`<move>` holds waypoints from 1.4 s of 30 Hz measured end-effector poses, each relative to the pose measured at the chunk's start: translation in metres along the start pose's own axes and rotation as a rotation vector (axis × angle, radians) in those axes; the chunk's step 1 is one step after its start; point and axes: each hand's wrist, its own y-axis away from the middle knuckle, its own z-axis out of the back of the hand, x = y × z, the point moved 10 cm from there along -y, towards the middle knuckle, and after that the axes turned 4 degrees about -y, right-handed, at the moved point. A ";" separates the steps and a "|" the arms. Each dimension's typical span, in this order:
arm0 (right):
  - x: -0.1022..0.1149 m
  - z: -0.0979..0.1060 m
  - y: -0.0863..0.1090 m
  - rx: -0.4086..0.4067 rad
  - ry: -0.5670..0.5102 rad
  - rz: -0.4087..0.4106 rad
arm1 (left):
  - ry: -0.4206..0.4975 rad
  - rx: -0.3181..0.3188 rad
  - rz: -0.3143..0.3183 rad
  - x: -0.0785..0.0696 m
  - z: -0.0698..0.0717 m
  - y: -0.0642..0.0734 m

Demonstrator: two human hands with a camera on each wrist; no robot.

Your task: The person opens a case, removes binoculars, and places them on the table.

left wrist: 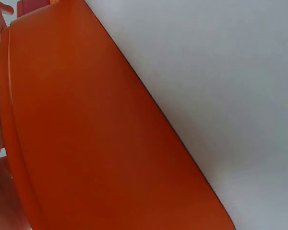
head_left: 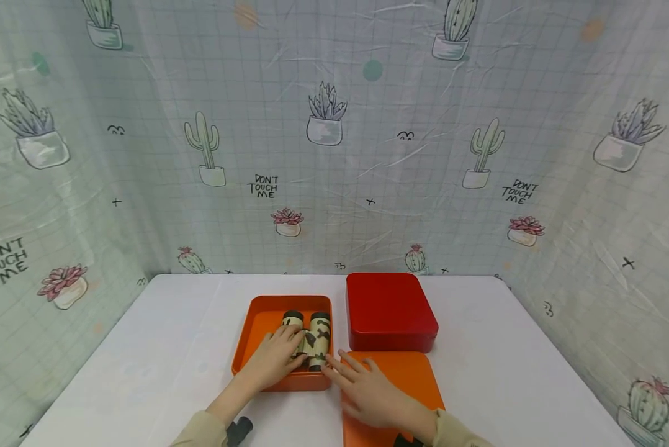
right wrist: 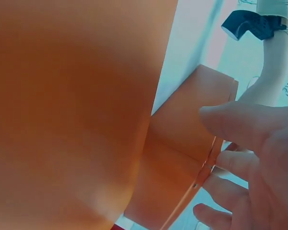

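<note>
A pair of camouflage-patterned binoculars [head_left: 320, 335] with black ends lies in the right part of an open orange box [head_left: 263, 329]. My left hand [head_left: 275, 356] reaches over the box's near left side and holds the left barrel, its fingers across the top and thumb at the near end. The left wrist view is mostly filled by the box's outer wall [left wrist: 101, 124]. My right hand [head_left: 368, 392] hovers with spread fingers just right of the box's near corner, above a flat orange lid [head_left: 393, 380]. In the right wrist view its fingers [right wrist: 230, 191] hold nothing.
Behind the orange lid stands a shut red box [head_left: 390, 310], close to the right of the orange box. All sit on a white table [head_left: 189, 335]. A patterned cloth [head_left: 334, 174] hangs behind the table and at both sides. A dark strapped device [right wrist: 252, 26] sits on the left wrist.
</note>
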 end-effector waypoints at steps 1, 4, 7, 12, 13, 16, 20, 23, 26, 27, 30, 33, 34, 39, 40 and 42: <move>0.000 0.000 0.000 0.003 -0.007 0.000 | 0.000 0.006 -0.003 0.000 0.000 0.000; 0.000 0.000 0.000 0.009 -0.019 0.005 | 0.013 0.032 0.000 0.001 -0.003 -0.002; -0.001 -0.001 0.000 0.017 -0.027 0.005 | 0.020 0.071 0.011 0.002 -0.007 -0.004; -0.003 -0.004 0.000 0.029 -0.018 -0.004 | 0.016 0.114 0.024 0.004 -0.013 -0.008; -0.004 -0.004 0.000 0.027 -0.013 -0.004 | 0.015 0.116 0.024 0.004 -0.014 -0.008; -0.004 -0.003 0.000 0.022 -0.003 -0.003 | 0.011 0.116 0.019 0.004 -0.015 -0.010; -0.005 -0.005 0.000 0.026 -0.009 -0.016 | -0.012 0.122 0.012 0.005 -0.018 -0.011; -0.006 -0.006 0.000 0.035 -0.020 -0.029 | -0.021 0.139 0.015 0.006 -0.021 -0.012; -0.006 -0.007 0.000 0.043 -0.029 -0.036 | -0.020 0.153 0.019 0.007 -0.023 -0.013; -0.006 -0.007 0.000 0.044 -0.029 -0.035 | -0.022 0.157 0.021 0.007 -0.024 -0.013; -0.006 -0.007 0.001 0.045 -0.030 -0.035 | -0.023 0.160 0.019 0.007 -0.024 -0.014; -0.006 -0.006 0.001 0.042 -0.031 -0.032 | -0.022 0.157 0.010 0.006 -0.024 -0.016; -0.006 -0.006 0.001 0.043 -0.037 -0.034 | -0.022 0.155 0.006 0.006 -0.024 -0.016; -0.006 -0.007 0.001 0.048 -0.045 -0.032 | -0.020 0.140 -0.008 0.004 -0.022 -0.017; -0.006 -0.007 0.001 0.049 -0.044 -0.033 | -0.017 0.137 -0.008 0.004 -0.022 -0.016; -0.006 -0.007 0.001 0.047 -0.038 -0.033 | -0.012 0.134 -0.006 0.004 -0.022 -0.016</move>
